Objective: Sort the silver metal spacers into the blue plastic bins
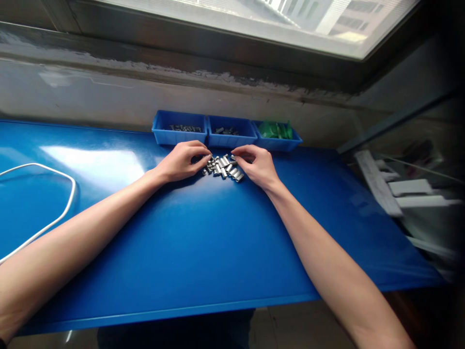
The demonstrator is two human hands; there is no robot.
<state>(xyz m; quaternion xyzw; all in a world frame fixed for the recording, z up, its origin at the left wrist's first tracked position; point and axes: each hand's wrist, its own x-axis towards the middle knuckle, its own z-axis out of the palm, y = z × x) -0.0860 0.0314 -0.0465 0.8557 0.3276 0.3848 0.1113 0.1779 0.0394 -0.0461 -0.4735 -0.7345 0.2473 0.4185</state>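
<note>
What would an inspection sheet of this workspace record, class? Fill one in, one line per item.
Surface: glossy blue table, glare at left.
Job's things: pile of small metal pieces between both hands.
Clutter: three blue bins at the back; two hold dark parts, one green parts.
Grippers: left hand and right hand touch the pile's edges; grip unclear.
Cables: white cable looped at left.
Surroundings: window above; white strips at right.

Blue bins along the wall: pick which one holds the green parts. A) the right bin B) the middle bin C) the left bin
A: the green parts sit in the right bin; the left bin and middle bin hold dark metal pieces.
</note>
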